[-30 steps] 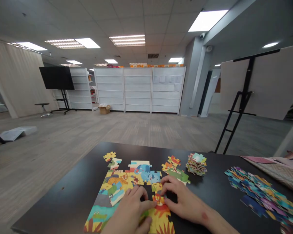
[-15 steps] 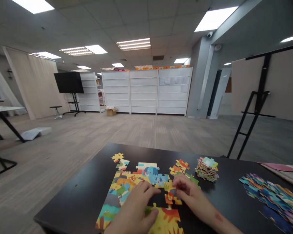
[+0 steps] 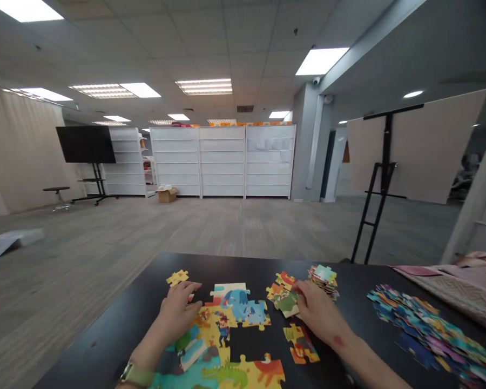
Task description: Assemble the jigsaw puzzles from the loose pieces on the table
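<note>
Here, the black table (image 3: 117, 329) carries your part-built animal puzzle (image 3: 222, 346), with a gap showing dark in its middle. At far right a spread of blue loose pieces (image 3: 425, 324) lies well apart. A small stack of pieces (image 3: 324, 278) stands just beyond your right hand (image 3: 318, 313), whose fingers pinch a green piece (image 3: 287, 302) beside the orange ones. Your left hand (image 3: 178, 310) lies flat on the puzzle's upper left corner, fingers spread and grasping nothing. A lion piece (image 3: 302, 346) lies loose below your right hand.
</note>
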Available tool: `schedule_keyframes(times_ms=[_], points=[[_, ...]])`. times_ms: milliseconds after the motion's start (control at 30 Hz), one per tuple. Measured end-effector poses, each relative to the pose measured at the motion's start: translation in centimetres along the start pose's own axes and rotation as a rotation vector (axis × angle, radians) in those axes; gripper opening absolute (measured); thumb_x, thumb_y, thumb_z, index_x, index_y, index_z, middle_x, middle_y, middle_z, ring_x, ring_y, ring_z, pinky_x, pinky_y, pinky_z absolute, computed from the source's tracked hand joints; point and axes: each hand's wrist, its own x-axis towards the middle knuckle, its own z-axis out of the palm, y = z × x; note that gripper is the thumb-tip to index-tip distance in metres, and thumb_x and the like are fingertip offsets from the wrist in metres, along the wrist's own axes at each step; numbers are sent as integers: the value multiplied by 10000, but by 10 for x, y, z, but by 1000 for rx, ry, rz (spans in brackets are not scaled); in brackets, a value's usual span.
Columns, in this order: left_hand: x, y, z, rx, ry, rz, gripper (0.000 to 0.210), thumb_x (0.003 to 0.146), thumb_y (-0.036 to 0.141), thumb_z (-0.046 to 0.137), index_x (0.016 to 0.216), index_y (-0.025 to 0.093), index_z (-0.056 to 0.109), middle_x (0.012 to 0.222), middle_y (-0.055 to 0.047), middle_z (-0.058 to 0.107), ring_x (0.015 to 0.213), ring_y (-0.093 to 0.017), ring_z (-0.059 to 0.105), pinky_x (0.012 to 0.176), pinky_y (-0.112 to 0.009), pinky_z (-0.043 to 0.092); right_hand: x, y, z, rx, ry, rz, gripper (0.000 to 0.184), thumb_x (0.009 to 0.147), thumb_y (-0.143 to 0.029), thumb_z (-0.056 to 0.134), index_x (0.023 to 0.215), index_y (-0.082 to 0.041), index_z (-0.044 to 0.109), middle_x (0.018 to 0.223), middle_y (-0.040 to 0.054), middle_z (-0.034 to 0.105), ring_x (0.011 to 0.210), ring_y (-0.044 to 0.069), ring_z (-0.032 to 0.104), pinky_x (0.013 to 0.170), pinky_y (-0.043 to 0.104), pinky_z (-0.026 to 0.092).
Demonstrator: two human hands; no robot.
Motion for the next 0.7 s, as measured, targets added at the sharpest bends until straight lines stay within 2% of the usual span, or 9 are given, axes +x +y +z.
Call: schedule_keyframes(times_ms=[67,133,200,267,367,500,567,700], points=[[-11,27,10,-11,-17,18,432,849,288,502,1244,193,650,1283,-129,616,1215,-342,525,1002,-504,421,19,0,5,-22,-48,1,406,905,1,360,1188,-140,616,1146,115,667,1118,199,616,999,311,439],[-26,61,20,-29,-41,75,429,850,309,521,1253,245,651,1315,-96,605,1253,-314,507,1053,-468,392,40,-5,12,-50,-110,10,365,941,-32,434,1255,-129,592,1225,128,642,1162,212,601,1027,344,446],[-42,92,28,-73,-169,154,533,806,321,586,1336,271,603,1415,-96,544,1348,-340,426,1102,-497,339,61,-11,19,-80,-182,43,302,970,-181,560,1269,-148,585,1277,115,617,1143,239,611,989,422,497],[-53,114,33,-49,-239,152,624,742,316,642,1360,250,588,1434,-123,524,1351,-378,412,1087,-534,344,79,-15,22,-100,-257,83,345,958,-326,627,1266,-177,583,1288,91,610,1096,244,632,918,456,546],[-59,123,33,-7,-231,142,620,740,323,645,1350,228,592,1422,-143,530,1326,-402,426,1053,-559,360,98,-16,18,-118,-350,132,343,958,-349,629,1257,-187,588,1261,80,622,1062,234,646,882,434,563],[-57,119,29,8,-85,117,412,873,292,511,1260,205,624,1289,-136,609,1197,-354,533,993,-517,399,105,-10,8,-139,-421,178,336,960,-346,625,1254,-188,590,1263,80,622,1062,232,645,884,434,562],[-56,119,28,-9,-47,108,345,887,263,488,1192,207,639,1207,-117,639,1135,-331,565,949,-484,420,103,-8,5,-151,-430,195,336,961,-347,624,1254,-187,590,1263,81,622,1061,232,645,885,435,562],[-57,124,30,-46,-59,119,305,865,219,502,1136,220,643,1164,-92,647,1108,-300,575,938,-430,421,101,-13,4,-162,-378,216,338,957,-345,631,1253,-187,592,1263,83,621,1067,234,644,886,429,561]])
